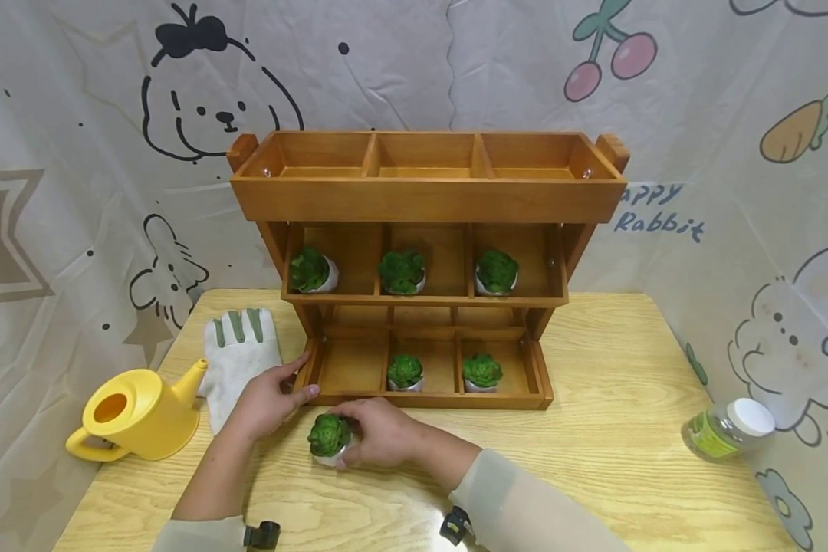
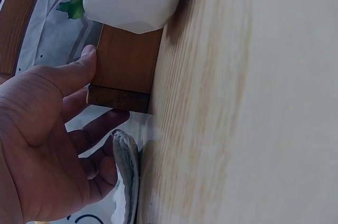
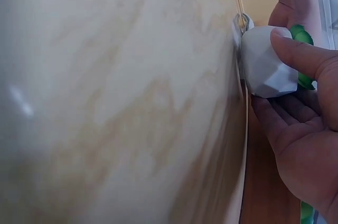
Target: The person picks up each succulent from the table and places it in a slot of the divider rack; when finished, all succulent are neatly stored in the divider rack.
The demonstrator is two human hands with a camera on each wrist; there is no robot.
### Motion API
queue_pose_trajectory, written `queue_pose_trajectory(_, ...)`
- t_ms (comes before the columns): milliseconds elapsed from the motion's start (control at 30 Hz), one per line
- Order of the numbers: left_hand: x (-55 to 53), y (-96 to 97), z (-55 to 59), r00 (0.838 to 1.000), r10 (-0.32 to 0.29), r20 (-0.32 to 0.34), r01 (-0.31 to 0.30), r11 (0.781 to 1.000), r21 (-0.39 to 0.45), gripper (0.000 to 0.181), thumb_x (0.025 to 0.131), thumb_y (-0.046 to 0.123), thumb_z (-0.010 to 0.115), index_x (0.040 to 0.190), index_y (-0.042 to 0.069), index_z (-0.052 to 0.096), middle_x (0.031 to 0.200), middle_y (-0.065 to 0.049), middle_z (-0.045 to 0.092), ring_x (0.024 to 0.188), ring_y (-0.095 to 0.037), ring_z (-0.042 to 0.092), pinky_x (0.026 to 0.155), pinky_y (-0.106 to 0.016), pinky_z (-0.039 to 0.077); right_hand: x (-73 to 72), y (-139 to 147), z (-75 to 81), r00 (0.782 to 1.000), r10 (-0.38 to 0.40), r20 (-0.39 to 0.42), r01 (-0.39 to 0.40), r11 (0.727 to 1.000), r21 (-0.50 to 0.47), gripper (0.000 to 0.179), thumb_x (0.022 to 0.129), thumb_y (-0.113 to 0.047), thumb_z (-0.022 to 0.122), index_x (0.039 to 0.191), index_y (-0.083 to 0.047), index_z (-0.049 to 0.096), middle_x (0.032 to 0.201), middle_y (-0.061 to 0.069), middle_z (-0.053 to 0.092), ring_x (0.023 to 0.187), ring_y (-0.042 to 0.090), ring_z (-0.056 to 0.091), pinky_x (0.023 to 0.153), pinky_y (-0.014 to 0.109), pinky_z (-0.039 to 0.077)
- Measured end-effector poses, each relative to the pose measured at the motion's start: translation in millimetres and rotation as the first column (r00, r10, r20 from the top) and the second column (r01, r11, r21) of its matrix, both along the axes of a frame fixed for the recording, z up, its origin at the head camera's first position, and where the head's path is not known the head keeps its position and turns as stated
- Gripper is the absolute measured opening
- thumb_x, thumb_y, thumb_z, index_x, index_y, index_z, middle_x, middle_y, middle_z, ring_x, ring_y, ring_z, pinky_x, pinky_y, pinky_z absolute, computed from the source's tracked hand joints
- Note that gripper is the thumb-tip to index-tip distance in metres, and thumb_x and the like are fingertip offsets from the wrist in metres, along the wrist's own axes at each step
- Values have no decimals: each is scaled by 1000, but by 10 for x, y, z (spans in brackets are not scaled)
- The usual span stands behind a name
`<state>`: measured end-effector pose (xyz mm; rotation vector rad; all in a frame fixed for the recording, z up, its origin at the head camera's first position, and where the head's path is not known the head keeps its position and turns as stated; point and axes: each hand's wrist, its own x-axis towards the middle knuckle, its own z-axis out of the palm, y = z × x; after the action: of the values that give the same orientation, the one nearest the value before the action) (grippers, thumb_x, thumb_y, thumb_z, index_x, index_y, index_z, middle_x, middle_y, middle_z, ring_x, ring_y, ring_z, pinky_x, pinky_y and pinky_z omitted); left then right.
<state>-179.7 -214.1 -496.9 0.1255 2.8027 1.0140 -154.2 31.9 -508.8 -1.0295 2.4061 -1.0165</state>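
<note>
My right hand point(image 1: 386, 433) grips a small potted succulent point(image 1: 328, 435) by its white faceted pot, in front of the shelf's lower left corner. In the right wrist view, the thumb presses one side of the pot point(image 3: 266, 65) and fingers lie on the other. The left hand point(image 1: 271, 400) holds the front left corner of the wooden shelf's point(image 1: 431, 400) bottom tray, its thumb near the front edge and fingers along the outer side. That tray's left compartment is bare; a succulent point(image 1: 405, 371) sits in the middle one and another succulent point(image 1: 481, 372) in the right.
Three more succulents stand in the middle tier, among them one at its left point(image 1: 312, 271). The top tier point(image 1: 428, 201) has three bare compartments. White gloves point(image 1: 238, 360) and a yellow watering can point(image 1: 145, 414) lie left; a white-lidded jar point(image 1: 727, 429) is at right.
</note>
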Motion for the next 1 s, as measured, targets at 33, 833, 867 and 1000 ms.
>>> queue_pose_trajectory(33, 0, 0, 0, 1000, 0, 0, 0, 1000, 1, 69, 97, 38, 75, 157, 16, 49, 139, -22, 62, 104, -29, 59, 92, -54, 50, -4, 5, 8, 1000, -6, 4, 6, 1000, 1, 70, 81, -32, 90, 143, -14, 62, 133, -8, 67, 117, 2, 59, 102, 22, 45)
queue_pose_trajectory(833, 5, -20, -2, 999, -38, -3, 38, 999, 9, 67, 100, 35, 70, 158, 14, 45, 145, -24, 57, 117, -35, 59, 99, -58, 48, -131, 102, 232, 999, -47, -6, 47, 999, -27, 67, 85, -37, 88, 142, -13, 62, 126, -7, 70, 113, 2, 63, 98, 22, 49)
queue_pose_trajectory(867, 5, -22, 3, 999, -41, -1, 41, 999, 11, 66, 101, 34, 70, 158, 13, 45, 147, -25, 56, 122, -38, 59, 102, -59, 47, -135, 105, 244, 999, -47, -3, 47, 998, -29, 67, 85, -36, 88, 142, -13, 62, 127, -7, 70, 113, 3, 63, 98, 23, 49)
queue_pose_trajectory(1000, 12, -23, 29, 999, -50, 11, 49, 998, 32, 64, 102, 29, 68, 159, 12, 44, 152, -25, 50, 132, -45, 53, 106, -61, 43, -147, 119, 299, 998, -61, 15, 62, 998, -30, 68, 85, -35, 88, 144, -11, 61, 129, -5, 69, 116, 4, 62, 101, 24, 48)
